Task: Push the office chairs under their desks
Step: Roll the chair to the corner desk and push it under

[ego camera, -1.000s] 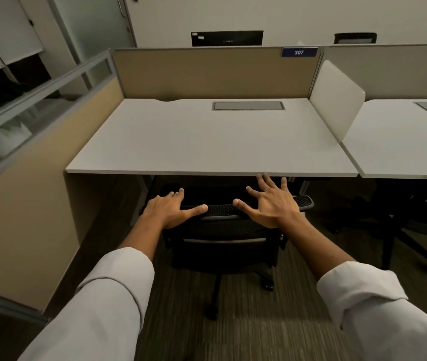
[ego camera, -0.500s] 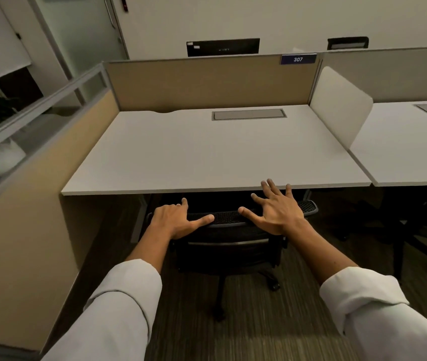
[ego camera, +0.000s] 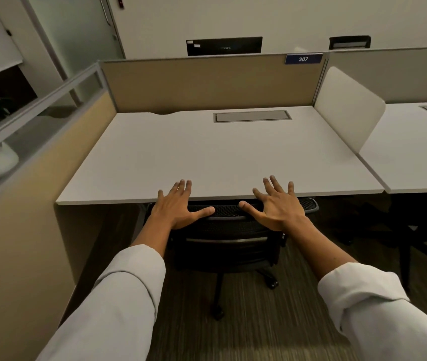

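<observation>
I see a black mesh-back office chair (ego camera: pixel 229 230) tucked at the front edge of a smooth white desk (ego camera: pixel 207 152), its seat hidden beneath. The backrest's top rail runs left-right, parallel to the desk edge, and the chair faces the tan fabric partition (ego camera: pixel 207 84). My left hand (ego camera: pixel 176 207) and right hand (ego camera: pixel 276 207) are both spread flat with fingers straight, on the backrest top, fingertips over the desk edge. Striped carpet (ego camera: pixel 233 321) lies behind the chair. A rounded white divider (ego camera: pixel 348 105) bounds the desk's right side.
</observation>
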